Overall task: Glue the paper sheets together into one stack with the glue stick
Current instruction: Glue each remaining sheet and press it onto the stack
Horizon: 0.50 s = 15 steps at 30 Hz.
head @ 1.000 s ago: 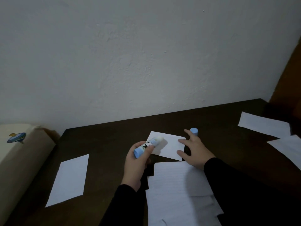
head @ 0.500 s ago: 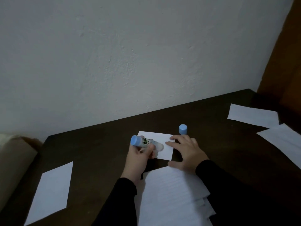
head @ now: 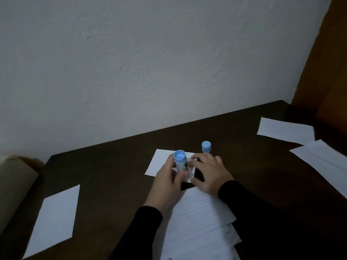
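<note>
Head cam: your left hand (head: pixel 167 182) grips the glue stick (head: pixel 180 162) upright on the small sheet (head: pixel 161 163), while your right hand (head: pixel 210 171) lies flat, pressing that sheet's right edge.

Home room, likely: dark wooden counter (head: pixel 116 177) pushed against a rough white plastered wall (head: pixel 150 62), loose paper sheets (head: pixel 285 130) scattered.

Left hand (head: pixel 167 182) in curled grip round glue stick (head: pixel 180 163), blue base up, tip down on small paper sheet (head: pixel 161 163). Right hand (head: pixel 211 173) flat, fingers spread, pressing same sheet's right edge. Blue cap (head: pixel 206 146) upright just behind. Lined sheets (head: pixel 197 222) near; loose sheets at left (head: pixel 53 220) and right (head: pixel 285 130) of dark bench (head: pixel 112 175).
</note>
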### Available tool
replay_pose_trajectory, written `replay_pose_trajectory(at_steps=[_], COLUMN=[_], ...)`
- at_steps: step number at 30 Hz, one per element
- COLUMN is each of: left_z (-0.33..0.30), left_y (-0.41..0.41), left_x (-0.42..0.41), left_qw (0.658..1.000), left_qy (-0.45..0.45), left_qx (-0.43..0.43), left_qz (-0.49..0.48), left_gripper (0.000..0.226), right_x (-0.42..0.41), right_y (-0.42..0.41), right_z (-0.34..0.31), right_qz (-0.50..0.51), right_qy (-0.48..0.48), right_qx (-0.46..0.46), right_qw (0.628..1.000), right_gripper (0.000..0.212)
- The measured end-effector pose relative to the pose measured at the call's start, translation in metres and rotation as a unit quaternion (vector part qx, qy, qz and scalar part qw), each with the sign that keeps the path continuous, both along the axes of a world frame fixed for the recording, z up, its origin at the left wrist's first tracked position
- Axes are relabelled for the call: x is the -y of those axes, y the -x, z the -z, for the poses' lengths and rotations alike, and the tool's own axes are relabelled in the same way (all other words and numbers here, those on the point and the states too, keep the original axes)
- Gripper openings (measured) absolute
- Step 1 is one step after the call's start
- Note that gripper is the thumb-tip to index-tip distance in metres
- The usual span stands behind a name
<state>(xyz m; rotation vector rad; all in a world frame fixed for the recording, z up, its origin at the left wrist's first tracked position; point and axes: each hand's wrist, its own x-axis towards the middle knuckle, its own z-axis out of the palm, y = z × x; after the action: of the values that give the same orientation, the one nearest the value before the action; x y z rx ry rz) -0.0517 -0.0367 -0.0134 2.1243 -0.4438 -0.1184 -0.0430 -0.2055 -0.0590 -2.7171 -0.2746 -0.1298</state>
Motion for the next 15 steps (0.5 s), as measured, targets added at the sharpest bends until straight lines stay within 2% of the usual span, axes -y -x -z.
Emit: replay_pose_trajectory(at_steps=[7, 15], left_z=[0.002, -0.003], left_y=[-0.007, -0.019], left_x=[-0.008, -0.028], left_qw=[0.999, 0.994], left_qy=[-0.022, -0.034], left_qx=[-0.021, -0.046], left_qz=[-0.025, -0.091], left_gripper=[0.037, 0.058], right_x=[-0.003, -0.005], right_y=[0.001, 0.004], right_z=[-0.001, 0.003], right_qz=[0.010, 0.015], right_qy=[0.017, 0.039], right_qx=[0.003, 0.040], right_qw=[1.000, 0.998], right_gripper=[0.052, 0.052])
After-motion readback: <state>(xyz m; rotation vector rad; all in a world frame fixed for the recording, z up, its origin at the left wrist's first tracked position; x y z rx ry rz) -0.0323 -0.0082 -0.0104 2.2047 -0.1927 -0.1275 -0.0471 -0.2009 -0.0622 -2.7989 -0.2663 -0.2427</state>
